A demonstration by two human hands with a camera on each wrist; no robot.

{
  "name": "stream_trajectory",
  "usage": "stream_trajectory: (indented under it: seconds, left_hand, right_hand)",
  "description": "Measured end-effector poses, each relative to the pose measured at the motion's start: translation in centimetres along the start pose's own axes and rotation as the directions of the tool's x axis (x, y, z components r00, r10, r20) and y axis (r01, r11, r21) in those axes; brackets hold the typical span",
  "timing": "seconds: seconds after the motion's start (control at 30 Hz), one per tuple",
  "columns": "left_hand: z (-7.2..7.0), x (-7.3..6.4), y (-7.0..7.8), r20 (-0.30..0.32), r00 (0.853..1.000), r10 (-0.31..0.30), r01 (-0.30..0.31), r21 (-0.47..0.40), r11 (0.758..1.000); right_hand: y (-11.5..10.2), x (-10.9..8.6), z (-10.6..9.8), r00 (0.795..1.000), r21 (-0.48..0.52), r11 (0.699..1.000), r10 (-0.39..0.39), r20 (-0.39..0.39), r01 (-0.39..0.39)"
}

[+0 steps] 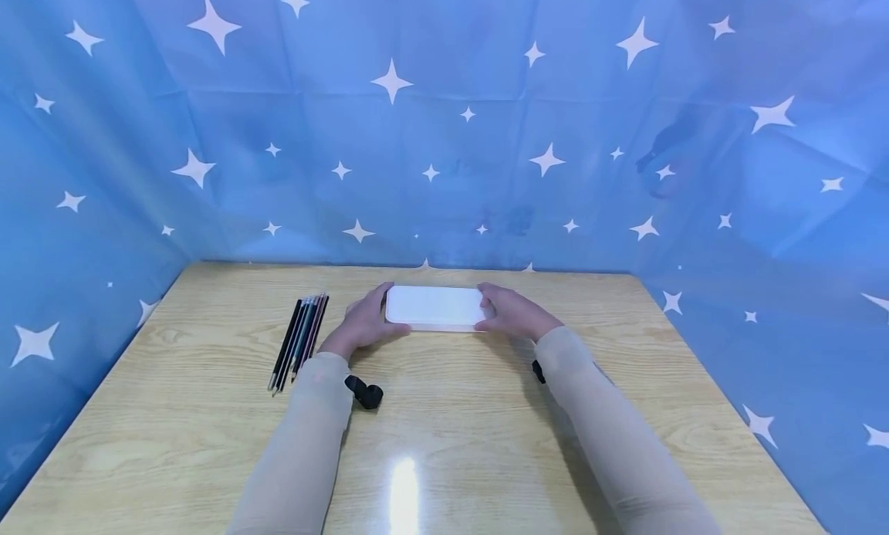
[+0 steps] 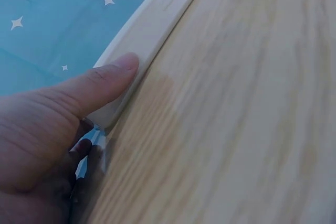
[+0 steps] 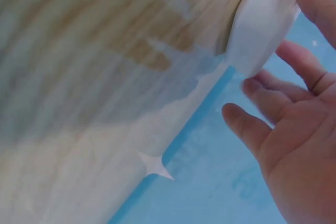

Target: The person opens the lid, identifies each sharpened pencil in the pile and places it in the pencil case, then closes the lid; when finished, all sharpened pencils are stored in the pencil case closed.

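A flat white box [image 1: 436,306] with rounded corners lies lengthwise across the table, near its back edge. My left hand [image 1: 370,319] holds the box's left end; in the left wrist view its thumb [image 2: 123,64] lies along the near side wall. Around the right end, my right hand [image 1: 510,311] has its thumb at the front edge and a finger at the back corner. The right wrist view shows the other fingers [image 3: 262,90] of that hand spread beside the end of the box [image 3: 262,19]. The box's underside is hidden.
Several dark pencils [image 1: 300,342] lie side by side on the wood-grain table [image 1: 451,427], left of my left hand. A blue cloth with white stars [image 1: 444,133] hangs behind the table and along its sides. Black wrist mounts [image 1: 364,393] sit at both sleeves.
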State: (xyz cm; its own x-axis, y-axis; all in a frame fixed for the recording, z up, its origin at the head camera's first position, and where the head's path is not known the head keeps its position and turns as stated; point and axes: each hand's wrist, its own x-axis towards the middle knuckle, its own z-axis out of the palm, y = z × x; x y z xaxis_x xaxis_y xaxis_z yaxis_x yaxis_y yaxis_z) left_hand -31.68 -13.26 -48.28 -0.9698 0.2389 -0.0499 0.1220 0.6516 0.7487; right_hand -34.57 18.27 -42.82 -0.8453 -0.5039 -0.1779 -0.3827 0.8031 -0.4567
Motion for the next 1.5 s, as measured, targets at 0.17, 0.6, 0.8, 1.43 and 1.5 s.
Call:
stream_trajectory:
  seconds: [0.17,0.6,0.8,1.43,1.5]
  left_hand:
    - [-0.1,-0.1,-0.4,0.001,1.0,0.026,-0.026,0.011,1.0]
    - [0.3,0.1,-0.2,-0.033,0.999,0.016,-0.016,0.029,0.999]
    - [0.1,0.5,0.1,-0.016,1.0,0.001,-0.001,0.02,1.0]
    - [0.1,0.6,-0.2,-0.026,1.0,-0.005,0.006,0.046,0.999]
    - [0.1,0.7,-0.3,-0.031,0.999,-0.008,0.009,0.051,0.999]
  right_hand:
    - [-0.9,0.9,-0.1,0.999,-0.083,0.996,-0.033,0.038,0.036]
    - [-3.0,2.0,-0.4,0.995,-0.351,0.935,-0.026,0.093,0.057]
    - [-3.9,2.4,-0.8,0.99,-0.456,0.887,-0.008,0.144,0.074]
    - [-5.3,3.2,-0.2,0.982,-0.519,0.854,0.057,0.18,0.045]
    - [-5.4,3.2,-0.1,0.982,-0.521,0.852,0.052,0.184,0.052]
